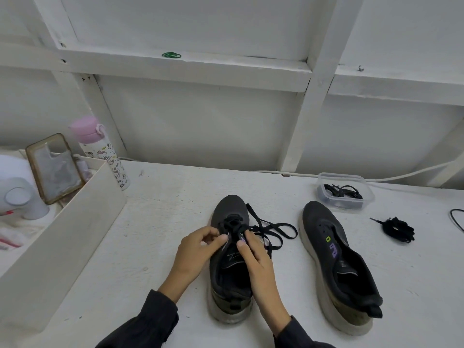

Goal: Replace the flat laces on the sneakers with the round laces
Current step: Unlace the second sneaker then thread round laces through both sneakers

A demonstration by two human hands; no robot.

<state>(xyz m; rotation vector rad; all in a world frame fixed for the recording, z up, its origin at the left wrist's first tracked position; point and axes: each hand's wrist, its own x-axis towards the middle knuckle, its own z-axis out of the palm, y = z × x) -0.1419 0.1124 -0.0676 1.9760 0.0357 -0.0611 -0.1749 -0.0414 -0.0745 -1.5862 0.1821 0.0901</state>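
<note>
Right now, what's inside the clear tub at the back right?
The clear tub holds a tangle of black laces. They overlap, so their count and whatever lies under them stay hidden.

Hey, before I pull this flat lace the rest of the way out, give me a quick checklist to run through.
1. Left hand pinches the flat lace: ok.
2. Right hand grips the laced sneaker: ok.
3. Flat lace out of every eyelet: not ok, threaded near the toe.
4. Other sneaker unlaced: ok.
5. Laces in the container are round: cannot tell.
6. Lace bundle lies apart from both sneakers: ok.
</note>
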